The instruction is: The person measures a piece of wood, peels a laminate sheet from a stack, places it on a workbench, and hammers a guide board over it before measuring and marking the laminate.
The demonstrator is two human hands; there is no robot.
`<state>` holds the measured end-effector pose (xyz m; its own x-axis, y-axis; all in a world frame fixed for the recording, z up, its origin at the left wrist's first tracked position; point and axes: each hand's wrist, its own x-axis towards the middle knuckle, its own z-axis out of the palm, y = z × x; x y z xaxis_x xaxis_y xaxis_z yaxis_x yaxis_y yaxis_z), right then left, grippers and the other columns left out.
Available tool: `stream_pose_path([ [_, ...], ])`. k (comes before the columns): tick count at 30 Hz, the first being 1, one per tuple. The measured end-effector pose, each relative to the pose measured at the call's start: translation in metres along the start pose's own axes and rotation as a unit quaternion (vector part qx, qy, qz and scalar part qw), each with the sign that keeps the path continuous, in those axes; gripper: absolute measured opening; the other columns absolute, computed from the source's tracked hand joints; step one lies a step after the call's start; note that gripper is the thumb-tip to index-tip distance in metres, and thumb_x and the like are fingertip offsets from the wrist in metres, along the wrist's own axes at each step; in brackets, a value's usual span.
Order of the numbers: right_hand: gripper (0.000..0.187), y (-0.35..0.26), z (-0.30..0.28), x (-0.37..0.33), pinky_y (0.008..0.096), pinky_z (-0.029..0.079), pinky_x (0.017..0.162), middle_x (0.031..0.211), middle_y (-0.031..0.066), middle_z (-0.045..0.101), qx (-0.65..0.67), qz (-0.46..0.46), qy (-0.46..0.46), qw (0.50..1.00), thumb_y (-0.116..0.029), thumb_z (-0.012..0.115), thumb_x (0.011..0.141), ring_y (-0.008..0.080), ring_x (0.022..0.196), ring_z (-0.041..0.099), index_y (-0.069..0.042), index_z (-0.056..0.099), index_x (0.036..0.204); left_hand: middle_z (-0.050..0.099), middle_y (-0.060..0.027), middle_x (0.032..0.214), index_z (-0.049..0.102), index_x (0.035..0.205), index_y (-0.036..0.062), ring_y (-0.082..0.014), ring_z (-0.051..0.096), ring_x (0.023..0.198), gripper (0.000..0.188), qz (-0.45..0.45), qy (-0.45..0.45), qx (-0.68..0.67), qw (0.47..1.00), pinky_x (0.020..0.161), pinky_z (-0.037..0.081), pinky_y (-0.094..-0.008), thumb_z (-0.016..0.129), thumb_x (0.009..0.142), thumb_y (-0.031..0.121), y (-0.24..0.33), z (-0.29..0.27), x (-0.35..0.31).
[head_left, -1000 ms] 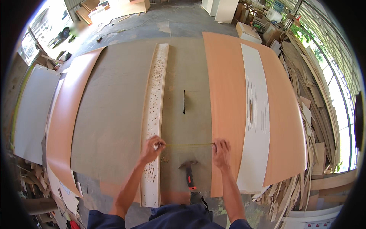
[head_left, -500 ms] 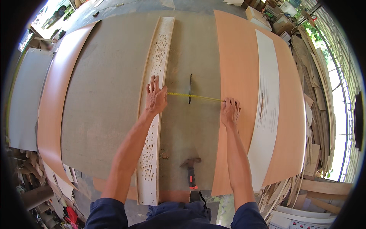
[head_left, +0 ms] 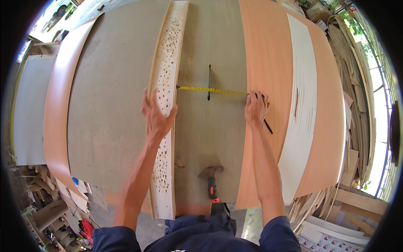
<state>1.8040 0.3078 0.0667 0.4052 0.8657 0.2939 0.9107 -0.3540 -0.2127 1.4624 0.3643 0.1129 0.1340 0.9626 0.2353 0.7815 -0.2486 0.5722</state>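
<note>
My left hand [head_left: 158,119] rests over a long whitish board [head_left: 168,54] pitted with many small holes, its fingers spread across the board's width. A yellow measuring tape [head_left: 210,89] stretches from the board's right edge to my right hand [head_left: 257,108]. That hand is closed on the tape at the edge of an orange-brown sheet [head_left: 268,46]; the tape's case is hidden. A slim black stick [head_left: 268,127], like a pencil or marker, pokes out below the same hand. Beneath the tape lies a thin dark strip [head_left: 209,75] of unclear kind.
A hammer [head_left: 212,185] with a black and red handle lies near my body on the grey-green worktop [head_left: 113,105]. A scratched white strip [head_left: 302,84] lies on the right sheet. Another orange-brown sheet [head_left: 58,109] curls at the left. Stacked wood offcuts [head_left: 357,92] stand at far right.
My left hand has left the tape's end and slid left and nearer on the pitted board, fingers spreading. The black stick now shows at my right hand. The whole view has shifted somewhat.
</note>
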Motion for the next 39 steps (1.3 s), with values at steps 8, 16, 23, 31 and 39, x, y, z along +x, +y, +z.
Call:
stream_pose_path([
  [8,0.015,0.003,0.002,0.004,0.0482,0.042,0.084,0.112,-0.0017,0.062,0.024,-0.011,-0.005,1.0,-0.014,0.059,0.09,0.0261,0.113,0.048,-0.014,0.066,0.103,0.016,-0.0283,0.15,0.016,0.152,0.007,-0.0446,0.017,0.14,0.128,-0.246,-0.118,0.089,0.958,0.111,0.017,-0.059,0.09,0.053,0.041,0.016,-0.075,-0.204],
  [16,0.013,0.005,0.0,0.004,0.0477,0.042,0.084,0.111,-0.0037,0.062,0.02,-0.002,-0.018,1.0,-0.017,0.058,0.09,0.0246,0.112,0.048,-0.016,0.066,0.1,0.037,-0.0246,0.138,0.015,0.152,0.0033,-0.0412,0.032,0.128,0.122,-0.224,-0.091,0.051,0.969,0.111,0.023,-0.0529,0.084,0.054,0.024,0.018,-0.08,-0.225],
  [23,0.013,0.002,-0.003,0.007,0.0476,0.042,0.084,0.11,-0.0034,0.063,0.0,0.0,-0.034,0.999,-0.017,0.059,0.09,0.024,0.112,0.049,-0.015,0.067,0.1,0.039,-0.0238,0.136,0.019,0.151,0.0014,-0.0411,0.034,0.126,0.117,-0.23,-0.072,0.044,0.97,0.109,0.027,-0.0521,0.083,0.054,0.019,0.017,-0.077,-0.228],
  [31,0.013,0.003,-0.003,0.007,0.0489,0.043,0.082,0.109,-0.0018,0.063,0.012,-0.007,-0.041,0.999,-0.017,0.06,0.09,0.0239,0.112,0.05,-0.014,0.067,0.101,0.038,-0.0247,0.138,0.02,0.15,0.0007,-0.0417,0.035,0.126,0.117,-0.185,-0.068,0.054,0.979,0.108,0.028,-0.0521,0.083,0.053,0.02,0.01,-0.077,-0.23],
  [39,0.014,0.004,-0.004,0.008,0.0495,0.043,0.081,0.111,-0.0005,0.063,0.014,-0.008,-0.05,0.999,-0.016,0.061,0.09,0.0247,0.111,0.05,-0.014,0.066,0.103,0.039,-0.0242,0.138,0.02,0.15,0.0007,-0.0414,0.035,0.126,0.118,-0.193,-0.069,0.055,0.977,0.108,0.027,-0.0527,0.083,0.052,0.021,0.009,-0.077,-0.228],
])
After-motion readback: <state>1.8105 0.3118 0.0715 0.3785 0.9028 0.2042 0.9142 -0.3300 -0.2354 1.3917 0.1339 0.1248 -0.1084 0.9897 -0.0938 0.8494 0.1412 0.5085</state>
